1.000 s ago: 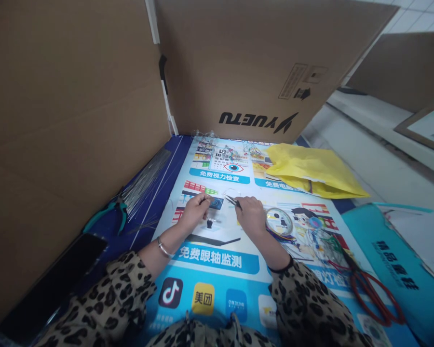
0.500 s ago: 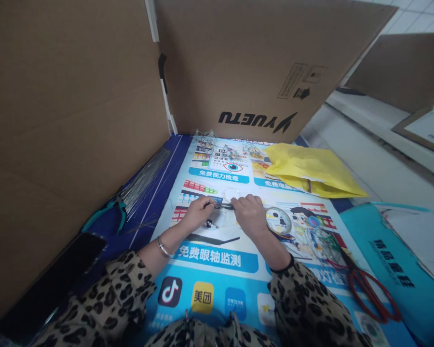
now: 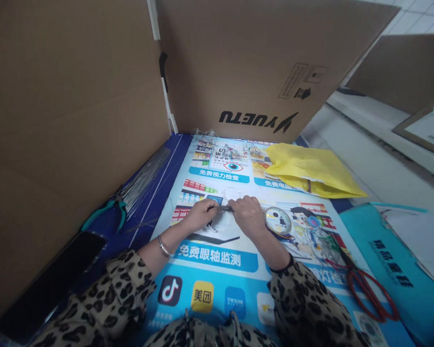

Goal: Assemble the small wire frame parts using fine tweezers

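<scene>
Broadly, two tall cardboard walls [image 3: 75, 106] meet behind the work, and a printed poster [image 3: 210, 274] covers the surface in front of them. On the right lie a teal pouch [image 3: 394, 262] and a yellow bag [image 3: 314, 172]; on the left, a dark flat slab [image 3: 58, 274] and a fanned bundle of thin wires [image 3: 144, 180], with teal-handled pliers [image 3: 100, 213] at its near end. Red-handled scissors [image 3: 355, 268] rest beside the pouch.

Several small wire pieces [image 3: 231, 153] sit at the poster's far end; they look like finished ones, though they are too tiny to judge well. The work between the hands seems only partway through, and plenty of wire appears unused.

The right hand [image 3: 249, 216] is curled firmly round a slim dark tool [image 3: 225, 208]. The left hand [image 3: 200, 215] has thumb and forefinger pinched together, apparently on a small shiny piece [image 3: 211, 228]. Both hands are over the middle of the poster, close together, just left of a clear round spool [image 3: 278, 220].

The tool bridges the gap between them: its long axis runs nearly level from side to side, tips toward the left fingertips. A fine wire loop [image 3: 233, 188] shows just beyond the right hand; whether it joins the shiny piece, I cannot tell. That piece dangles below the left fingertips, roughly toward the person, its own axis too blurred to read.
</scene>
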Motion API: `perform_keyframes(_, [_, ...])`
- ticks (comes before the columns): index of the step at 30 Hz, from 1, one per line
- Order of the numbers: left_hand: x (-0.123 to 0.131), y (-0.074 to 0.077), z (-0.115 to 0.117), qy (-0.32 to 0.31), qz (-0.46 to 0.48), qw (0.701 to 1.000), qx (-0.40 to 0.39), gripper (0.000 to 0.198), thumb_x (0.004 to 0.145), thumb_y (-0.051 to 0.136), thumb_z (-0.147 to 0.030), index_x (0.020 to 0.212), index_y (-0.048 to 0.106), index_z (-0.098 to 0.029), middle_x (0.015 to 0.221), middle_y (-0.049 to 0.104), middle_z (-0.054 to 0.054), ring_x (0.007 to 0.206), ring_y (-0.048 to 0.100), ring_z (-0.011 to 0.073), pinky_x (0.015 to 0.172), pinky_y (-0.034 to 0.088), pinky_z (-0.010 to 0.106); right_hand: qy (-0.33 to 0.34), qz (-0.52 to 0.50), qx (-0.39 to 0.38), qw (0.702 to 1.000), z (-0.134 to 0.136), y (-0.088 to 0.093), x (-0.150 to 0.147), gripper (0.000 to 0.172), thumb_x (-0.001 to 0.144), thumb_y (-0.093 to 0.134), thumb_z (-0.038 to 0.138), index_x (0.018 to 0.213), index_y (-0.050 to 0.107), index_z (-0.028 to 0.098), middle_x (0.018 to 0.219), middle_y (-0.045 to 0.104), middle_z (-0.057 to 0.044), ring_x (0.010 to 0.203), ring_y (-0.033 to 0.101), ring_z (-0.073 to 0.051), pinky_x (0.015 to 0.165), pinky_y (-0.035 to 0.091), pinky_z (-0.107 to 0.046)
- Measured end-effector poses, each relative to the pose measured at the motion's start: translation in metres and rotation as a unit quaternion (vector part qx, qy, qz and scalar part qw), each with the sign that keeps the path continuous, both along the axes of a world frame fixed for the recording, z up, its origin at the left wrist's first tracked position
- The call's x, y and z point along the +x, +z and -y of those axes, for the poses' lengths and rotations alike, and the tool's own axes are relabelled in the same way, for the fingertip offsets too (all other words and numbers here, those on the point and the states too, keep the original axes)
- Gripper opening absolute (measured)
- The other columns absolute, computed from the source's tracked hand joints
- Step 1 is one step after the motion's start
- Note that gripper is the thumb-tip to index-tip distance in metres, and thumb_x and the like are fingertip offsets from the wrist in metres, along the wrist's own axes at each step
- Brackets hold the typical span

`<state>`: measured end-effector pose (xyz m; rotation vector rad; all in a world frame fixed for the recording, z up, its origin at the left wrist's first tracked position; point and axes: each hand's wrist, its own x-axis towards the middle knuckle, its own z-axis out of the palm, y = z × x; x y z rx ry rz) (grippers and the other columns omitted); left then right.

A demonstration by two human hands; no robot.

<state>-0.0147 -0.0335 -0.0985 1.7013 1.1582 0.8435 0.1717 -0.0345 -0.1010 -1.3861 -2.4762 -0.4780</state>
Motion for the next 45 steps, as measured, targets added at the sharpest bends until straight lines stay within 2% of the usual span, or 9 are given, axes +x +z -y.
perform_keyframes(6, [-0.002,0.004,-0.001,-0.018,-0.002,0.999,-0.048,0.013,0.074,0.044,-0.02,0.065,0.052,-0.016,0.053,0.048,-0.004,0.05,0.043,0.0087,0.05,0.035,0.02,0.011,-0.001,0.012,1.0,-0.002,0.0,0.001,0.018,0.082,0.047,0.018,0.091,0.062,0.019,0.071,0.057,-0.004,0.076,0.04,-0.019,0.07,0.021,-0.033])
perform_keyframes(24, [-0.002,-0.003,-0.005,-0.02,-0.053,0.998,0.031,0.014,0.076,0.041,-0.017,0.064,0.047,-0.017,0.058,0.046,-0.003,0.056,0.042,0.01,0.055,0.034,0.022,-0.028,0.044,0.021,0.998,0.004,0.009,-0.004,0.016,0.085,0.045,0.018,0.088,0.061,0.018,0.073,0.055,-0.005,0.078,0.039,-0.019,0.07,0.02,-0.034])
perform_keyframes(36, [-0.002,-0.004,-0.005,-0.015,-0.055,0.998,0.037,0.014,0.076,0.042,-0.017,0.064,0.049,-0.016,0.061,0.047,-0.002,0.059,0.043,0.0103,0.057,0.034,0.022,-0.045,0.052,-0.007,0.998,0.004,0.008,-0.006,0.015,0.085,0.044,0.018,0.088,0.059,0.019,0.073,0.056,-0.005,0.078,0.04,-0.02,0.069,0.02,-0.034])
perform_keyframes(45, [-0.001,-0.004,-0.004,-0.001,-0.044,0.999,0.019,0.014,0.076,0.042,-0.019,0.065,0.05,-0.017,0.054,0.047,-0.003,0.054,0.043,0.0095,0.054,0.034,0.021,-0.051,0.055,-0.032,0.997,0.004,0.008,-0.007,0.018,0.086,0.042,0.017,0.091,0.059,0.019,0.077,0.059,-0.006,0.079,0.042,-0.02,0.069,0.02,-0.034])
